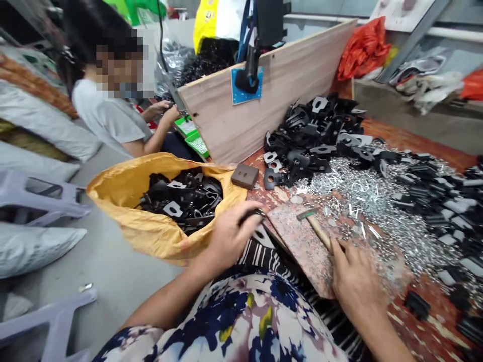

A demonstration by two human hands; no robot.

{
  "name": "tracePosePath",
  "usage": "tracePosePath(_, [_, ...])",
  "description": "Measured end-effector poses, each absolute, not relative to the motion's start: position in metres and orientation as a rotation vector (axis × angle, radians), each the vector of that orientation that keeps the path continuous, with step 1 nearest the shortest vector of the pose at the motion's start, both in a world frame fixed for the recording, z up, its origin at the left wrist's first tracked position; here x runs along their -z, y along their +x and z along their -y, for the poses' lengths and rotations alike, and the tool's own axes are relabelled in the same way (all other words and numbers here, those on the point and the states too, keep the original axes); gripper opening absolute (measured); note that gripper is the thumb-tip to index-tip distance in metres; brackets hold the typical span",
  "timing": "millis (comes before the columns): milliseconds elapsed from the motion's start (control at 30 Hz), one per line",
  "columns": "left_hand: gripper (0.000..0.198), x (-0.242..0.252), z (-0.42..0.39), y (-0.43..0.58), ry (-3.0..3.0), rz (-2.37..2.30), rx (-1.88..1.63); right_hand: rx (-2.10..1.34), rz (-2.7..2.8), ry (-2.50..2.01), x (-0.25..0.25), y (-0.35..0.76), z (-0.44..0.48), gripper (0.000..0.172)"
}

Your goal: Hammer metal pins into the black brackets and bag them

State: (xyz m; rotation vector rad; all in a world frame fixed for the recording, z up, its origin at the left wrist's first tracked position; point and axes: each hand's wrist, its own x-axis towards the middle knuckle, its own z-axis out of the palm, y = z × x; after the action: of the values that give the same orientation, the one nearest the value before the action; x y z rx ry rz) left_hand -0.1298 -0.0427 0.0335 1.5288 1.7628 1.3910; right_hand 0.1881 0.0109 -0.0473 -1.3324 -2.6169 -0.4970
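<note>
My left hand (231, 234) is closed at the table's near edge, beside the yellow sack, with its fingers curled round a small black part (257, 213). Just below those fingers shows a black plate with a light oval ring (262, 236); whether the two are joined I cannot tell. My right hand (356, 281) grips the wooden handle of a small hammer (320, 232), whose head lies over a worn, speckled board (294, 236). Pressed low on the handle, the right fingers rest near the board's surface.
A yellow sack (128, 211) at left holds black parts. On the red table are a brown block (245, 176), piled black plates (302, 125), silver pins (362, 193) and black blocks (453, 201). Behind a wooden partition (222, 115) sits another person (109, 110). Plastic stools (49, 322) stand left.
</note>
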Motion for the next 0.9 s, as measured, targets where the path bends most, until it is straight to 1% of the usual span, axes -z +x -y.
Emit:
tracePosePath(67, [0.027,-0.065,0.062,-0.167,1.658,-2.156,-1.604,0.554,2.67,-1.296,0.047,0.187,-0.013,0.042])
tracePosePath(100, [0.03,-0.077,0.069,-0.187,1.711,-2.377,-1.628,0.585,2.698,-1.288,0.045,0.187,-0.013,0.04])
tracePosePath(133, [0.032,-0.087,0.075,-0.207,1.752,-2.611,-1.567,0.616,2.719,-1.289,0.041,0.186,-0.013,0.038])
tracePosePath(167, [0.033,-0.094,0.078,-0.225,1.769,-2.795,-1.395,0.642,2.736,-1.297,0.036,0.184,-0.014,0.033])
tracePosePath(200, [0.032,-0.098,0.08,-0.241,1.768,-2.848,-1.172,0.659,2.749,-1.313,0.03,0.182,-0.016,0.027])
tracePosePath(233, [0.03,-0.1,0.08,-0.252,1.778,-2.875,-1.061,0.664,2.758,-1.33,0.023,0.178,-0.018,0.022])
tracePosePath(267, [0.029,-0.1,0.08,-0.258,1.785,-2.874,-0.992,0.653,2.763,-1.345,0.016,0.173,-0.021,0.021])
tracePosePath(300, [0.028,-0.098,0.079,-0.26,1.798,-2.852,-0.988,0.618,2.769,-1.349,0.009,0.165,-0.026,0.023])
tracePosePath(400, [0.026,-0.083,0.076,-0.242,1.891,-2.645,-1.187,0.399,2.778,-1.224,-0.01,0.128,-0.051,0.022])
tracePosePath(433, [0.025,-0.076,0.074,-0.23,1.931,-2.494,-1.244,0.323,2.775,-1.137,-0.014,0.111,-0.063,0.023])
tracePosePath(467, [0.024,-0.068,0.071,-0.217,1.961,-2.313,-1.27,0.283,2.764,-1.033,-0.017,0.093,-0.078,0.029])
tracePosePath(500, [0.024,-0.061,0.067,-0.203,1.97,-2.12,-1.248,0.271,2.752,-0.942,-0.018,0.075,-0.095,0.036])
tracePosePath(567, [0.026,-0.046,0.059,-0.176,1.924,-1.782,-1.151,0.22,2.78,-0.791,-0.018,0.041,-0.13,0.038])
tracePosePath(667, [0.025,-0.022,0.043,-0.15,1.723,-1.517,-1.032,-0.003,2.852,-0.729,-0.017,0.01,-0.167,0.024])
tracePosePath(733, [0.025,-0.005,0.033,-0.142,1.547,-1.483,-1.066,-0.083,2.848,-0.769,-0.018,0.01,-0.167,0.021])
tracePosePath(767, [0.032,0.004,0.029,-0.139,1.474,-1.5,-1.109,-0.104,2.833,-0.802,-0.019,0.015,-0.158,0.021])
tracePosePath(833, [0.054,0.021,0.021,-0.134,1.419,-1.559,-1.194,-0.182,2.787,-0.878,-0.021,0.032,-0.126,0.021])
tracePosePath(867, [0.062,0.029,0.017,-0.13,1.462,-1.591,-1.22,-0.266,2.746,-0.912,-0.021,0.042,-0.105,0.022])
tracePosePath(900, [0.063,0.037,0.013,-0.127,1.549,-1.609,-1.223,-0.384,2.681,-0.942,-0.021,0.051,-0.084,0.025])
